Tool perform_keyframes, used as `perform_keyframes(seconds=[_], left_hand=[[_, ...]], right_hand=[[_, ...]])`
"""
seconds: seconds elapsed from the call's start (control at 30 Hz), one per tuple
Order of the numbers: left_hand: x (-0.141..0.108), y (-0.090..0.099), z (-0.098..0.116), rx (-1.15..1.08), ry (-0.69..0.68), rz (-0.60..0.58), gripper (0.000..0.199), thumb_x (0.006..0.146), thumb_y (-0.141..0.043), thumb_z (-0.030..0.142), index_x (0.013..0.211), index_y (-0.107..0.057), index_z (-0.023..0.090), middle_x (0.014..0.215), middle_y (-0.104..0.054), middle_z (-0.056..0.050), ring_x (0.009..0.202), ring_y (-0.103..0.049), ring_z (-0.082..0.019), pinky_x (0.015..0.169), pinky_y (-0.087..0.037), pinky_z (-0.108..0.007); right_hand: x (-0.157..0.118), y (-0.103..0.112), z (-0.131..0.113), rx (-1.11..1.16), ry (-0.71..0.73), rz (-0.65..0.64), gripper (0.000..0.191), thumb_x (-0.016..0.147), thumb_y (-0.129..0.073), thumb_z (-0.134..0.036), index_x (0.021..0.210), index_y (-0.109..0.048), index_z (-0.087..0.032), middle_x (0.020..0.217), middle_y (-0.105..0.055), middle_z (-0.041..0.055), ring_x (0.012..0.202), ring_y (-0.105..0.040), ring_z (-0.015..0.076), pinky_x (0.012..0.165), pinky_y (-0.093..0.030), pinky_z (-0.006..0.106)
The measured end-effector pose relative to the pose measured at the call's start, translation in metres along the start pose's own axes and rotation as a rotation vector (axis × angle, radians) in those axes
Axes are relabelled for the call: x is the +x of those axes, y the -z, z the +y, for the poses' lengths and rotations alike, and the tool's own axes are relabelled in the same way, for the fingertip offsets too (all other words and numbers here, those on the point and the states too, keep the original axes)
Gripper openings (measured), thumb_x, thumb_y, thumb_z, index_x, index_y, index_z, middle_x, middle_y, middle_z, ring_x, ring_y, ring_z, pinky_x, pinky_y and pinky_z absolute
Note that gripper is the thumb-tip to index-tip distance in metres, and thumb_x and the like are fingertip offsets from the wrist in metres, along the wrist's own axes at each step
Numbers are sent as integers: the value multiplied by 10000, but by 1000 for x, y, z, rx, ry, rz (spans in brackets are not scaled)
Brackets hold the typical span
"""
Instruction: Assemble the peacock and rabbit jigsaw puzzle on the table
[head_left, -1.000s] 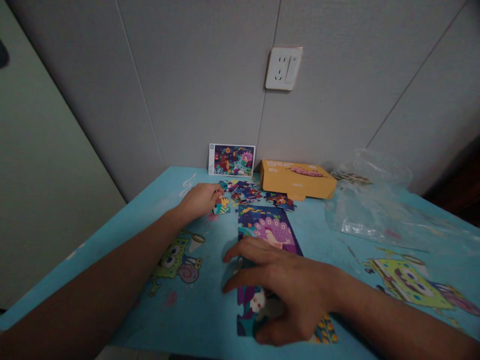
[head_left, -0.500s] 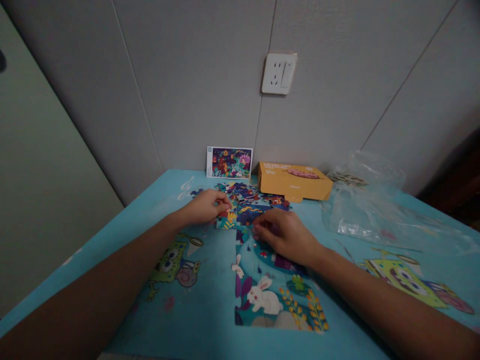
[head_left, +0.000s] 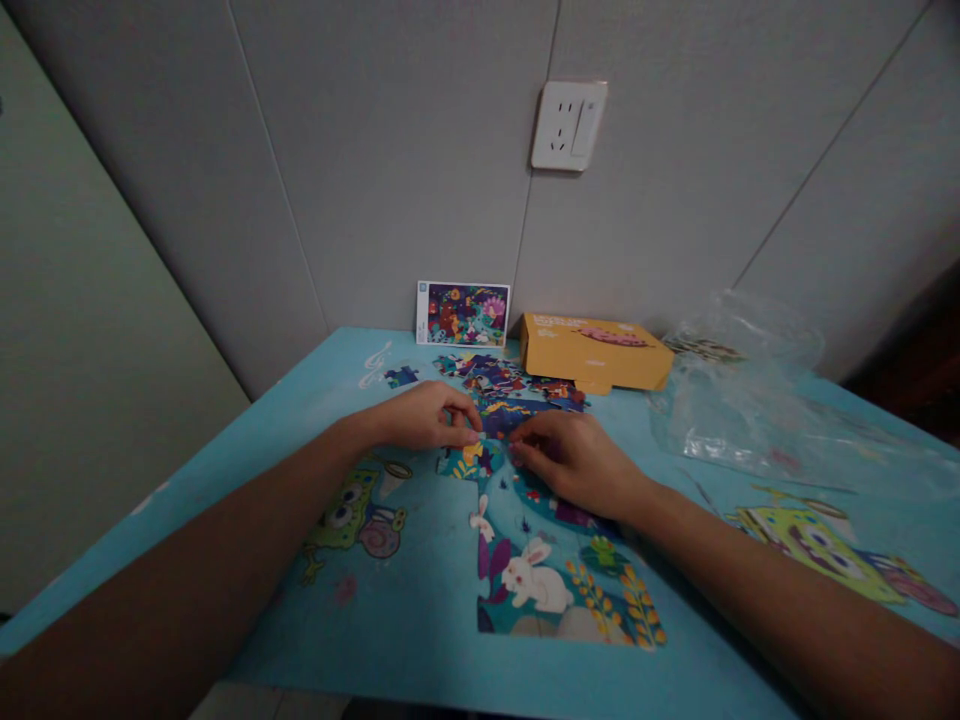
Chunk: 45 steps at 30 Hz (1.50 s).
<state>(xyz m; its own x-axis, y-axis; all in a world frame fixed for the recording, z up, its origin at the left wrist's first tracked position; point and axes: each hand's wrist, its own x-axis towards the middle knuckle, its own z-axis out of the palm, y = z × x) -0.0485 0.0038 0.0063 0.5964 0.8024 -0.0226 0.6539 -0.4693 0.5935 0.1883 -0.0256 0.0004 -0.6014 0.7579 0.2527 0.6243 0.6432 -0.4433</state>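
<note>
Drawn closer together since moments ago: left hand (head_left: 424,417), fingertips bunched on a yellow-and-blue jigsaw piece (head_left: 471,460); right hand (head_left: 574,460) curled beside it. Assembled rabbit section (head_left: 555,585) at 6 o'clock; loose jigsaw pieces (head_left: 499,378) remaining at 12 o'clock.

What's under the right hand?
The right hand lies over the jigsaw puzzle: blue pieces show beside it, but what is right beneath it is covered.

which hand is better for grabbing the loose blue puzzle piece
Left, probably: the left hand is nearer that loose blue puzzle piece; the right hand lies farther right, across the puzzle.
</note>
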Motion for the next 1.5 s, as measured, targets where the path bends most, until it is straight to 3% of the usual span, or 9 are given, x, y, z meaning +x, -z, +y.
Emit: perform_keyframes(seconds=[0.1, 0.23, 0.37, 0.5, 0.63, 0.83, 1.0, 1.3, 1.5], left_hand=[[1, 1, -1, 99, 17, 27, 250, 788, -530, 268, 920, -730, 196, 708, -668, -3, 552, -519, -116, 519, -358, -222], [4, 5, -13, 310, 168, 247, 295, 770, -452, 183, 853, -733, 211, 824, -722, -31, 711, -610, -176, 622, -416, -262], [5, 11, -28, 455, 304, 340, 315, 780, -437, 188, 890, -729, 236, 924, -730, -42, 810, -637, -217, 676, -446, -290], [6, 8, -33, 517, 246, 349, 320, 793, -451, 179, 949, -730, 187, 1011, -692, -97, 931, -619, -239, 865, -459, -333], [11, -8, -28, 512, 117, 388, 383, 860, -500, 320, 1180, -657, 178, 1167, -621, -127, 1110, -524, -276, 1040, -361, -424], [20, -24, -23, 443, 52, 300, 537, 906, -439, 529, 1421, -408, 383, 1510, -350, -93, 1319, -305, -366, 1034, -273, -600], [21, -22, -21, 409, 51, 276, 521, 908, -445, 525, 1393, -470, 335, 1425, -472, -99, 1309, -314, -354, 1042, -266, -582], [28, -18, -21, 334, 10, 511, 412, 879, -565, 397, 1224, -652, 188, 1293, -620, -66, 1184, -463, -266, 1052, -339, -430], [30, -13, -21, 128, 71, 610, 309, 870, -566, 363, 1096, -721, 220, 1184, -690, -42, 1161, -571, -220, 1060, -371, -386]], right_hand=[[0, 0, 0, 6, 3, 9, 163, 830, -541, -172, 836, -703, -171, 776, -686, 25, 680, -577, 137, 647, -399, 261], [0, 2, 0, 3, -22, 10, 167, 830, -542, -161, 814, -708, -174, 769, -695, 29, 707, -592, 150, 673, -410, 268], [1, 3, 2, -35, -29, 27, 170, 831, -548, -166, 826, -718, -176, 780, -701, 37, 715, -600, 159, 674, -408, 275], [2, 2, 3, -44, -20, 55, 166, 829, -549, -168, 820, -715, -177, 795, -703, 44, 736, -606, 166, 689, -409, 281], [3, 0, 3, -38, -21, 51, 173, 833, -540, -168, 812, -711, -178, 772, -690, 38, 735, -599, 163, 688, -405, 277], [3, -2, 3, -26, -1, 54, 172, 836, -535, -164, 795, -702, -174, 766, -680, 33, 728, -581, 152, 693, -395, 272], [6, -3, 5, -28, -33, 53, 186, 841, -520, -180, 755, -685, -175, 740, -663, 23, 657, -554, 136, 638, -377, 262], [6, -4, 4, -14, -50, 58, 171, 825, -533, -170, 766, -694, -174, 733, -663, 23, 675, -563, 141, 642, -380, 257], [7, -3, 7, -9, -57, 67, 188, 831, -522, -176, 762, -696, -177, 736, -669, 25, 659, -569, 139, 627, -382, 256]])
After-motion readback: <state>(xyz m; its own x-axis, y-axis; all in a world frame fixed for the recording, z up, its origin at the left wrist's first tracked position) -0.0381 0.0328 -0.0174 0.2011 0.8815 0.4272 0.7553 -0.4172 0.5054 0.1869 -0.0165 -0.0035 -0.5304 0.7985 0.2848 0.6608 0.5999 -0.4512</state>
